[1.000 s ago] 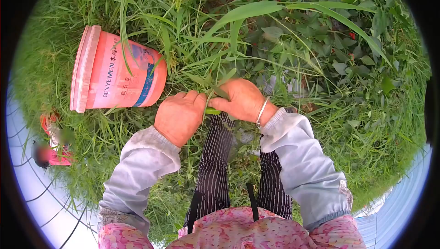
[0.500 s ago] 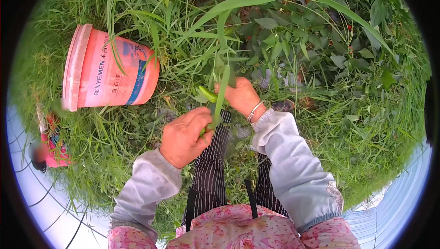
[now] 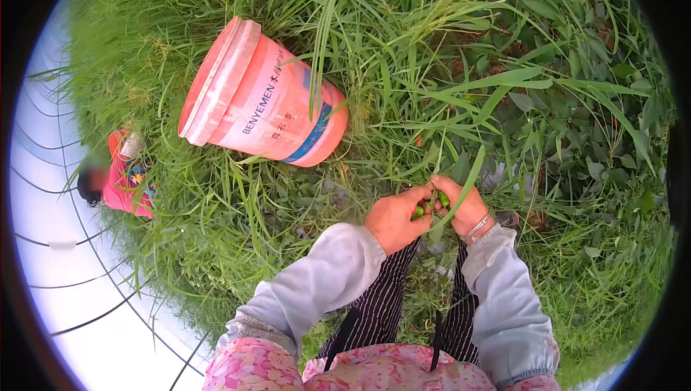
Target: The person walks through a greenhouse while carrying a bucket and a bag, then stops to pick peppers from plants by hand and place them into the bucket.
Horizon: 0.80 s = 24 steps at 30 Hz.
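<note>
My left hand [image 3: 396,220] is closed round a green pepper [image 3: 417,212], whose end pokes out between the fingers. Close beside it, with fingertips almost meeting, my right hand [image 3: 463,207] has its fingers curled round another green pepper [image 3: 443,199]. A long grass blade [image 3: 469,183] crosses in front of the right fingers. Leaves and stems hang around both hands and partly hide what the fingers grip.
A pink bucket [image 3: 252,99] leans in the tall grass to the left. Leafy pepper plants [image 3: 568,132] mixed with weeds grow on the right. Farther off at the left, a person in a pink top [image 3: 126,182] is among the grass, near a white curved wall [image 3: 50,240].
The view has swung, so the bucket and both hands sit farther right. My hands have come closer together. The pepper that stuck up between them no longer shows there.
</note>
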{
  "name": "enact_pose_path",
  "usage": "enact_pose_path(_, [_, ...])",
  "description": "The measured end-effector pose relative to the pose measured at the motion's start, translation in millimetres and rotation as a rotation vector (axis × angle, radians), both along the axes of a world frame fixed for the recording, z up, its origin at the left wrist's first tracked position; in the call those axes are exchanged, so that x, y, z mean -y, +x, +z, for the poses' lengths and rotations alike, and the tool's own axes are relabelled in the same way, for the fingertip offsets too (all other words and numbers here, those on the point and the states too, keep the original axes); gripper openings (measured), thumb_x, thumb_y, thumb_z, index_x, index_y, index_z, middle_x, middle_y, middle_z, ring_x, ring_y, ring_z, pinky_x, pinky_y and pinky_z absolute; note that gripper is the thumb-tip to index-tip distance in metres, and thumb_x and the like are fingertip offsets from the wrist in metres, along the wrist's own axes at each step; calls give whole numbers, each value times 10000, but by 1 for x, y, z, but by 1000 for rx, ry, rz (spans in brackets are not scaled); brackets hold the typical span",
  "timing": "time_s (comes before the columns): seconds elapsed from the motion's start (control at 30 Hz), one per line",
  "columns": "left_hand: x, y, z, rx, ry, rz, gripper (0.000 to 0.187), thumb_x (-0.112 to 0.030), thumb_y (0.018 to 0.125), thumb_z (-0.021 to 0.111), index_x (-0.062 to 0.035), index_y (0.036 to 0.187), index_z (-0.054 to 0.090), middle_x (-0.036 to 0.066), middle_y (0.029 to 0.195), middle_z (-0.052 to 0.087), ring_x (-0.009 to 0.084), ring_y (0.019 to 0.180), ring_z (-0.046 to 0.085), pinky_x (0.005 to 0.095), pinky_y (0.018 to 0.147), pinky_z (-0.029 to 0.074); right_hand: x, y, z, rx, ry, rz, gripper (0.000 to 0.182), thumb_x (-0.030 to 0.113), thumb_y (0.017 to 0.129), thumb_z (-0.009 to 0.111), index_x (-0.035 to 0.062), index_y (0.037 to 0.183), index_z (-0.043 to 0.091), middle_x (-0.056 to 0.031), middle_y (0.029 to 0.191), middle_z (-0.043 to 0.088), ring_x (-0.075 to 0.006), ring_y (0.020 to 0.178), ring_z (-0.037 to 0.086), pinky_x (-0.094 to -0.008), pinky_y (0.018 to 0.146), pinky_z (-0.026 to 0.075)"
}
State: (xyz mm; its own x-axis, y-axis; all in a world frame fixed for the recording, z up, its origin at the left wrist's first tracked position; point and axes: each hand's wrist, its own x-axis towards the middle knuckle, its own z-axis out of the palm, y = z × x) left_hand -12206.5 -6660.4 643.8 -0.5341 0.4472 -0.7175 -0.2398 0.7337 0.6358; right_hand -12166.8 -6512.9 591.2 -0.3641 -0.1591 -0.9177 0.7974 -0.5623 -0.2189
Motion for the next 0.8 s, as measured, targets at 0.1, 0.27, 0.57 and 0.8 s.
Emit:
enact_pose_path(0.1, [4,-4,-2,20,7,5,443,-213,700,633,-85,1113,540,104,847,615,252,715,600,315,674,476,4,-1,0,21,25,-3,178,206,808,576,31,788,597,-19,674,546,-102,538,474,-220,467,366])
enact_pose_path(0.27, [14,-7,-12,122,27,58,415,-188,696,645,-68,1081,550,61,778,605,149,633,547,261,623,450,13,-7,8,41,45,21,201,239,805,585,38,793,597,-11,670,533,-100,558,461,-232,479,345])
enact_pose_path(0.57, [21,19,-40,167,231,614,388,-76,712,655,-33,1064,496,10,856,579,59,652,514,201,591,437,34,-20,-5,42,162,-192,201,243,798,588,43,793,605,6,644,529,-85,534,471,-214,449,319])
enact_pose_path(0.8, [17,8,-34,292,353,799,279,-9,724,637,-26,980,529,-13,816,571,41,680,530,183,538,435,39,-29,-5,101,147,-247,138,201,766,589,63,777,600,3,660,541,-85,552,494,-224,423,337])
